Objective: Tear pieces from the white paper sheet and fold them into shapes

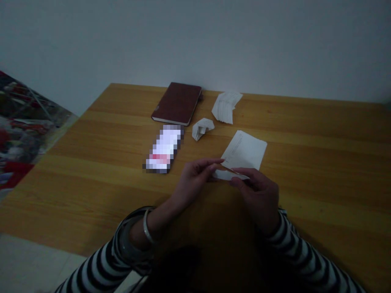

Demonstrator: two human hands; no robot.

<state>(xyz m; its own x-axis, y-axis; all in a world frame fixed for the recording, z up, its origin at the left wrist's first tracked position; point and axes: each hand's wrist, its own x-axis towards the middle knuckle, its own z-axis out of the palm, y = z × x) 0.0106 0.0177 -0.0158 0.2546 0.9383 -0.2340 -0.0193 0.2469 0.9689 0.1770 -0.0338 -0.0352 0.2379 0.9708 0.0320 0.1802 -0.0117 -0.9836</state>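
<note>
Between my two hands is a narrow folded strip of white paper [226,175], held a little above the table's near side. My left hand [198,174] pinches its left end between thumb and fingers. At the right end, my right hand [259,191] grips it the same way. Just beyond my fingers lies a flat sheet of white paper [246,148] with faint lines along its left edge. A small folded paper piece [202,128] sits farther back, to the left of that sheet. Behind it rests a fanned stack of folded paper strips [225,106].
A phone [164,148] with a lit, blurred screen lies left of my hands. Behind it is a brown notebook [179,103] near the table's back edge. The wooden table [320,162] meets a pale wall [244,44]. Some red, patterned material [21,126] shows beyond the table at the left.
</note>
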